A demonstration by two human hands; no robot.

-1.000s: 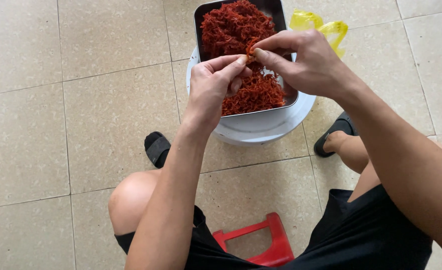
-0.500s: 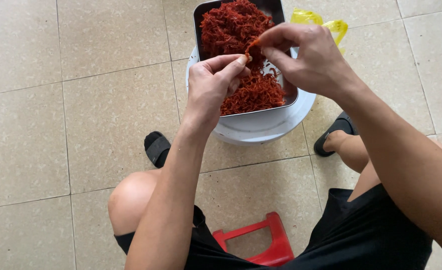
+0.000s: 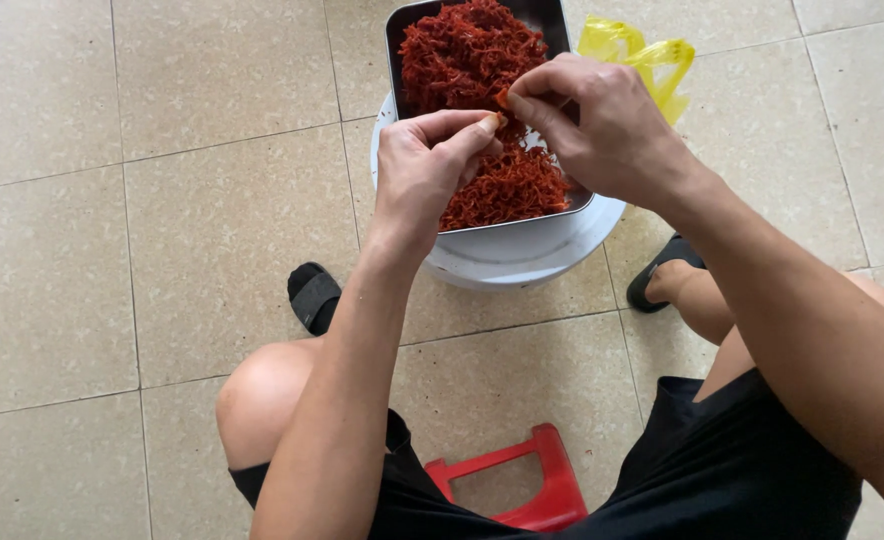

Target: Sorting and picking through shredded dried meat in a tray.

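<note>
Both hands meet over the middle of one metal tray [image 3: 560,20] heaped with small red dried shrimp [image 3: 467,60], and between them they pinch a single orange-red shrimp piece [image 3: 502,100]. The left hand [image 3: 427,165] has its thumb and forefinger closed together on the near end of that piece, the other fingers curled under; the right hand [image 3: 602,125] is likewise closed on the far end, fingertips pressed tight against those of the left. The piece sits just above the heap, near the tray's centre, not touching it. To do this peeling well, I judge the grip should stay at the very tips, with a short twist or pull rather than a squeeze, since such a dry thing would likely crumble; keeping the hands low over the tray should let any scraps drop back inside its rim and not onto the floor [image 3: 162,200]. The tray rests on one white round bucket lid [image 3: 522,265], its near edge overhanging the lid slightly. Counted: one tray, one lid, one yellow plastic bag [image 3: 652,60] beside the tray's far right corner, two black sandals [image 3: 314,296], one red stool [image 3: 552,480] under the seated person, and shrimp too many to count.
</note>
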